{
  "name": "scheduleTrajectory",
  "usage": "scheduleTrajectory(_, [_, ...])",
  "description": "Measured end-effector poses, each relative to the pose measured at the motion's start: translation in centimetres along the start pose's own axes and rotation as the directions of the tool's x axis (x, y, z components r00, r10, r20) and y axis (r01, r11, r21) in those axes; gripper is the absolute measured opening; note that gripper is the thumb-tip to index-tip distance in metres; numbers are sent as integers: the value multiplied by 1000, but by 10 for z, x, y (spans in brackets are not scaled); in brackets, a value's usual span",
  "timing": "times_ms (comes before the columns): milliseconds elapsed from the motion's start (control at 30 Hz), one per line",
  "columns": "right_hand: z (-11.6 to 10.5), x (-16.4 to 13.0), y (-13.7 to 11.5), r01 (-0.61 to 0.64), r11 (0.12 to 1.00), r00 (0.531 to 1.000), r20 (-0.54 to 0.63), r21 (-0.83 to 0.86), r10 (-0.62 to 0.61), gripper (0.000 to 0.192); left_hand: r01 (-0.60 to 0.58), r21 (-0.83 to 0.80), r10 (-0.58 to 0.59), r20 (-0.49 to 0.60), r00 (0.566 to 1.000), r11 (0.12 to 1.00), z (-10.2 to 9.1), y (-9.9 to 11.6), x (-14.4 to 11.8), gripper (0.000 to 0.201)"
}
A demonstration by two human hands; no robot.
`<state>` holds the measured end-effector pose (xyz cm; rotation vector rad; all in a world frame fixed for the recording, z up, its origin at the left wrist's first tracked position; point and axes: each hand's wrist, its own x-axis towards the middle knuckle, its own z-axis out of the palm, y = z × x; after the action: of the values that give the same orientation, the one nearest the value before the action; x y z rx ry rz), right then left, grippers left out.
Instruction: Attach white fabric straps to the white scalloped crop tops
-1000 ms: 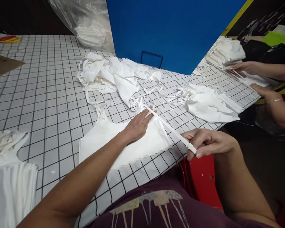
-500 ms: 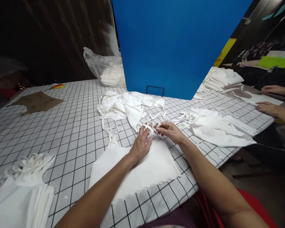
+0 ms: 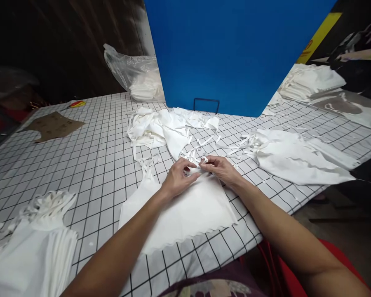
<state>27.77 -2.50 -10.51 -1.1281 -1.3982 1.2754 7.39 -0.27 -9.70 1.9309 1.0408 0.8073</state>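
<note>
A flat white cloth piece (image 3: 185,210) with a scalloped lower edge lies on the grid-patterned table (image 3: 89,165) in front of me. My left hand (image 3: 176,179) and my right hand (image 3: 221,168) meet at its upper right corner. Both pinch a narrow white strap (image 3: 198,164) attached there. A second strap (image 3: 145,167) trails off the cloth's upper left corner.
A loose heap of white cloth pieces (image 3: 160,130) lies beyond my hands, another pile (image 3: 293,156) to the right. A stack of folded pieces (image 3: 31,251) sits at the near left. A blue board (image 3: 235,53), a plastic bag (image 3: 139,78) and brown cardboard (image 3: 54,126) stand farther back.
A second ago my right hand held the strap stretched out past the table edge. It has come back to the cloth's corner, and both hands now pinch the gathered strap together.
</note>
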Motion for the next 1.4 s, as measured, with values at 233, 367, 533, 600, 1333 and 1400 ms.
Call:
scheduleTrajectory(233, [-1, -1, 4, 93, 978, 993, -49, -186, -104, 27, -37, -85, 35, -24, 999, 996, 4, 3, -1, 14])
scheduleTrajectory(367, [4, -4, -1, 343, 772, 897, -59, -534, -439, 23, -106, 126, 106, 7, 994, 986, -2, 5, 0, 11])
scheduleTrajectory(533, [10, -4, -2, 473, 609, 872, 239, -637, -427, 24, -120, 280, 100, 82, 992, 952, -6, 10, 0, 14])
scheduleTrajectory(600, [10, -3, 0, 432, 602, 892, 220, -671, -395, 17, -112, 295, 90, 88, 992, 949, -9, 13, 1, 14])
scheduleTrajectory(1333, [29, -6, 12, 474, 702, 875, 375, -531, -308, 9, 161, 321, -175, 13, 985, 933, 3, -2, -45, 21])
scheduleTrajectory(1400, [30, -7, 11, 477, 700, 871, 396, -531, -293, 10, 166, 310, -179, 16, 984, 936, 3, -4, -45, 22])
